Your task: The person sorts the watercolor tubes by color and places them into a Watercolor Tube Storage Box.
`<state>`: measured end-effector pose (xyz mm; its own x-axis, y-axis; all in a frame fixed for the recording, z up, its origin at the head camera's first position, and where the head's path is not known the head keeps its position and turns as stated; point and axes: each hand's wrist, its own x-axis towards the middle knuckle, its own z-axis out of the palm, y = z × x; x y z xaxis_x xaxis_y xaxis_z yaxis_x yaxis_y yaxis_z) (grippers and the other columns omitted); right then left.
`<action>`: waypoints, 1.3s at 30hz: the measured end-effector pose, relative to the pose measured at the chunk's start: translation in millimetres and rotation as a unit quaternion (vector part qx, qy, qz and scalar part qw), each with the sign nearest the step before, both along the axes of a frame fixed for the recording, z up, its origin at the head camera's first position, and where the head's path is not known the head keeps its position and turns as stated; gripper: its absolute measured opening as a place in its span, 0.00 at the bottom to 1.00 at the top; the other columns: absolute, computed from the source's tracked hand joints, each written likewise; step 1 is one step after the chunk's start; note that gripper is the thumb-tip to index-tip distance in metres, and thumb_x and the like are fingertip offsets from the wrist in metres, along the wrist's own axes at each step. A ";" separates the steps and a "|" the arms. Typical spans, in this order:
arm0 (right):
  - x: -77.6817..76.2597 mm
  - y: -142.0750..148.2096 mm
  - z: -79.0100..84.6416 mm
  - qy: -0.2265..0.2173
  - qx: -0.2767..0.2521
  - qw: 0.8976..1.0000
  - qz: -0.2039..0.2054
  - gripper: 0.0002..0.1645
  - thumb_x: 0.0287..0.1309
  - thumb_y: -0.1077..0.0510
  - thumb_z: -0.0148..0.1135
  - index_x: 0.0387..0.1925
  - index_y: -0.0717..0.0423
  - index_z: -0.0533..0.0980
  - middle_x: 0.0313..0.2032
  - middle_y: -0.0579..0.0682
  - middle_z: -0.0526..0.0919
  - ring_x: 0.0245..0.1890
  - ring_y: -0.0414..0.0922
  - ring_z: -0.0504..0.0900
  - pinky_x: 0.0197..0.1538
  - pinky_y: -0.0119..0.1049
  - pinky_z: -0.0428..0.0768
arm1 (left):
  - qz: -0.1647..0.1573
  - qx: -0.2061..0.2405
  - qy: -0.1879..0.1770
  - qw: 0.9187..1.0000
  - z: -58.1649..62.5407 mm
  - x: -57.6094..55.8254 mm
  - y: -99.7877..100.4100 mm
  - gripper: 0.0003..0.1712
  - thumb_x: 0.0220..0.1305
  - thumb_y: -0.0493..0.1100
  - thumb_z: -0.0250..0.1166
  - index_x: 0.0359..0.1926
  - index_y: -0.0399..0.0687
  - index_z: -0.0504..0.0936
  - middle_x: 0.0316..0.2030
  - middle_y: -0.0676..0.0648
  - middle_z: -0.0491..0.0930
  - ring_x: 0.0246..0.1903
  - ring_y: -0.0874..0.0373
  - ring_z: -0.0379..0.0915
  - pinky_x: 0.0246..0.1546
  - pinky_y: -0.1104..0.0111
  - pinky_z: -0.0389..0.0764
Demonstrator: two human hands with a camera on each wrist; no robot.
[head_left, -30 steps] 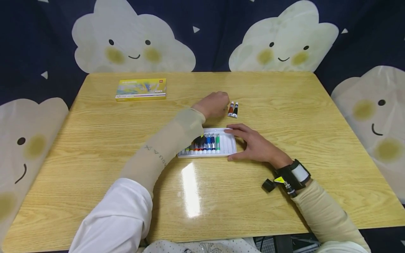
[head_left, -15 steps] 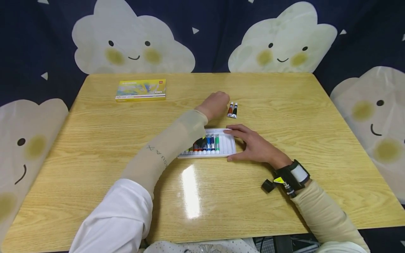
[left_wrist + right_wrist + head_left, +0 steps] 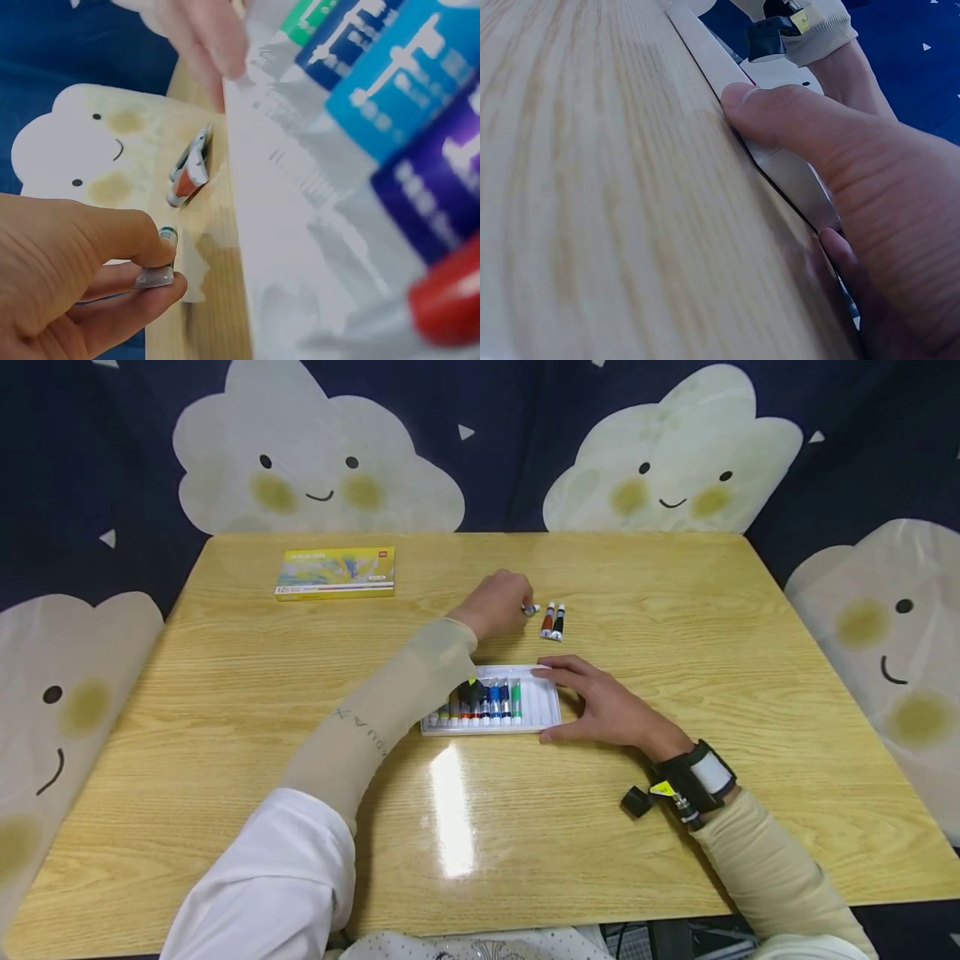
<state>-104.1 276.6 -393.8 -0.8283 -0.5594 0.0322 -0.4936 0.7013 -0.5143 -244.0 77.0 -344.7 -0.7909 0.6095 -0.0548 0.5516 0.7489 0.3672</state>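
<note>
My left hand (image 3: 497, 603) is raised beyond the white tray, pinching a small paint tube (image 3: 156, 277) between thumb and fingers. The tube's crimped silver end shows in the left wrist view; most of its body is hidden. Just right of that hand, an orange-brown paint tube (image 3: 547, 620) and a black paint tube (image 3: 558, 622) lie side by side on the table. With thumb at the near edge and fingers at the far edge, my right hand (image 3: 611, 708) holds the right end of the tray (image 3: 538, 710). Several coloured tubes lie in its slots; the rightmost slots are bare.
A flat yellow box (image 3: 334, 573) lies at the back left of the wooden table (image 3: 675, 610). My left forearm (image 3: 390, 710) passes over the tray's left part and hides some tubes. A dark curtain (image 3: 510, 443) with cloud faces hangs behind.
My left hand has drawn slightly left, away from the two loose tubes, and the end of the tube it pinches now shows in the head view. My right hand and the tray stay still.
</note>
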 end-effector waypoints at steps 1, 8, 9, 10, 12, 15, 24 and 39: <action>0.2 0.0 0.0 -0.001 0.000 1.000 -0.001 0.54 0.40 0.25 0.69 0.69 0.34 0.64 0.72 0.43 0.61 0.71 0.48 0.64 0.66 0.50 0.70 | 0.000 0.005 0.001 1.000 0.5 -0.2 -2.1 0.08 0.60 0.36 0.62 0.37 0.45 0.87 0.40 0.49 0.84 0.39 0.58 0.75 0.45 0.70 0.77; 0.1 0.7 -1.1 -0.007 -0.005 1.000 -0.002 0.54 0.40 0.26 0.70 0.69 0.33 0.64 0.72 0.42 0.60 0.72 0.47 0.62 0.68 0.51 0.68 | 0.004 0.030 -0.009 0.999 6.6 3.5 -14.7 0.09 0.63 0.42 0.63 0.40 0.45 0.88 0.43 0.48 0.86 0.41 0.56 0.77 0.48 0.65 0.79; -0.1 0.8 -1.5 -0.007 -0.005 1.000 -0.002 0.53 0.40 0.26 0.70 0.69 0.32 0.64 0.72 0.42 0.60 0.72 0.47 0.62 0.68 0.51 0.67 | 0.004 0.032 -0.010 0.999 7.4 4.2 -16.0 0.09 0.64 0.42 0.63 0.39 0.45 0.88 0.42 0.48 0.86 0.39 0.56 0.76 0.46 0.65 0.78; -0.2 1.1 -1.7 -0.008 -0.006 1.000 -0.002 0.53 0.40 0.26 0.70 0.69 0.32 0.63 0.73 0.42 0.60 0.72 0.47 0.62 0.69 0.51 0.67 | 0.003 0.037 -0.009 0.999 8.4 5.0 -17.0 0.09 0.64 0.41 0.62 0.39 0.45 0.88 0.42 0.48 0.86 0.38 0.56 0.75 0.45 0.65 0.78; -0.1 1.6 -2.0 -0.009 -0.008 1.000 -0.003 0.54 0.40 0.26 0.70 0.69 0.31 0.63 0.73 0.42 0.60 0.72 0.47 0.62 0.69 0.51 0.67 | 0.001 0.042 -0.007 0.999 10.3 6.1 -18.9 0.10 0.64 0.39 0.59 0.40 0.45 0.88 0.43 0.48 0.86 0.39 0.58 0.75 0.46 0.66 0.79; 0.2 1.8 -2.7 -0.011 -0.010 1.000 -0.004 0.54 0.39 0.26 0.70 0.69 0.31 0.63 0.73 0.41 0.60 0.72 0.47 0.62 0.68 0.51 0.67 | -0.011 0.054 -0.007 0.998 12.5 7.2 -21.3 0.13 0.67 0.37 0.56 0.43 0.45 0.87 0.46 0.47 0.85 0.42 0.57 0.77 0.51 0.65 0.79; 0.2 2.3 -2.1 -0.008 -0.009 1.000 0.002 0.54 0.40 0.26 0.70 0.70 0.32 0.63 0.72 0.42 0.60 0.72 0.48 0.62 0.68 0.52 0.68 | -0.029 0.072 -0.018 0.997 18.8 15.5 -25.5 0.14 0.69 0.33 0.53 0.44 0.45 0.86 0.46 0.48 0.85 0.44 0.58 0.77 0.52 0.66 0.79; 0.6 1.8 0.0 -0.013 -0.009 1.000 0.000 0.53 0.41 0.29 0.72 0.70 0.32 0.62 0.72 0.43 0.60 0.72 0.50 0.62 0.68 0.54 0.67 | -0.061 0.096 -0.027 0.993 26.2 37.5 -29.2 0.16 0.69 0.32 0.51 0.43 0.44 0.86 0.43 0.49 0.85 0.42 0.58 0.76 0.52 0.66 0.78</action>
<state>-103.5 278.4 -393.8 -0.8292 -0.5586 0.0195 -0.4792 0.6925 -0.5392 -206.5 47.8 -318.5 -0.7090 0.7045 0.0313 0.6105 0.5910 0.5273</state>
